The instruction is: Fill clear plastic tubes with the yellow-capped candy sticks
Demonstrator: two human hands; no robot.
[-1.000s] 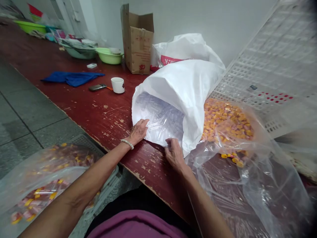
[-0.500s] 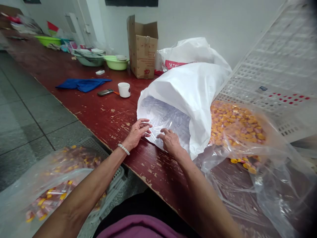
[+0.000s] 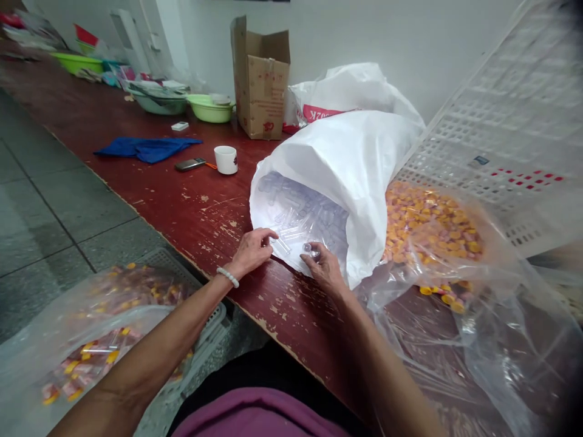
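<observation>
A white woven sack lies on its side, its mouth facing me, with many clear plastic tubes inside. My right hand is at the lower lip of the mouth, thumb and fingers closed on a clear plastic tube whose round end points up. At the left of the mouth is my left hand, wearing a beaded bracelet. Its fingers are curled in beside loose tubes, and I cannot make out what is between them.
Yellow-and-pink caps lie in a clear bag on the red table, beside a tilted white plastic crate. A cup, phone, blue cloth and carton stand farther back. A bag of capped tubes sits low at left.
My right hand has drawn back slightly to the right and now grips a tube. The left hand's fingers, spread before, have curled in and lowered a little. The view has shifted slightly.
</observation>
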